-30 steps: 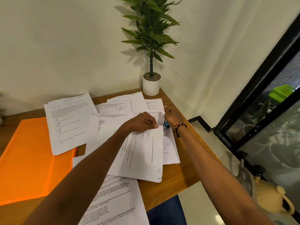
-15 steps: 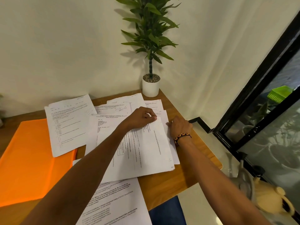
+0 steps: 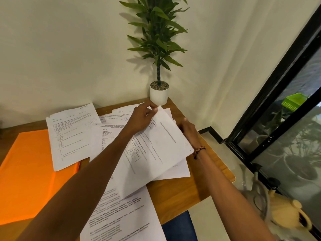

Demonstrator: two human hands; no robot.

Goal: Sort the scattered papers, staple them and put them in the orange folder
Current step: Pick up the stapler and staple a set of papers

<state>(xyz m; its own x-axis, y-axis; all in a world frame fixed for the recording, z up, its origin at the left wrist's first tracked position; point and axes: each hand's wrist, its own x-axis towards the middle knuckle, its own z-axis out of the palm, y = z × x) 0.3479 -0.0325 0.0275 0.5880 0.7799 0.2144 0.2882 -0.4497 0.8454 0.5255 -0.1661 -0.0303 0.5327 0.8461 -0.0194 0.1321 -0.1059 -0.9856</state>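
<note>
While left hand (image 3: 141,117) pinches paper (image 3: 161,145), right hand (image 3: 188,131), grip unclear, rests on wooden desk (image 3: 182,190) near white wall (image 3: 69,58).

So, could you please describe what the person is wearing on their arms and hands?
Both forearms are bare, with no sleeves in view. The right hand has a beaded bracelet of brown and dark beads at its wrist. The left hand shows no ring, watch or band.

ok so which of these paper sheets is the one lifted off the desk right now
The tilted sheet in the middle, whose far corner the left hand pinches near the white plant pot. The right hand reaches beneath its right edge. The other sheets lie flat.
</note>
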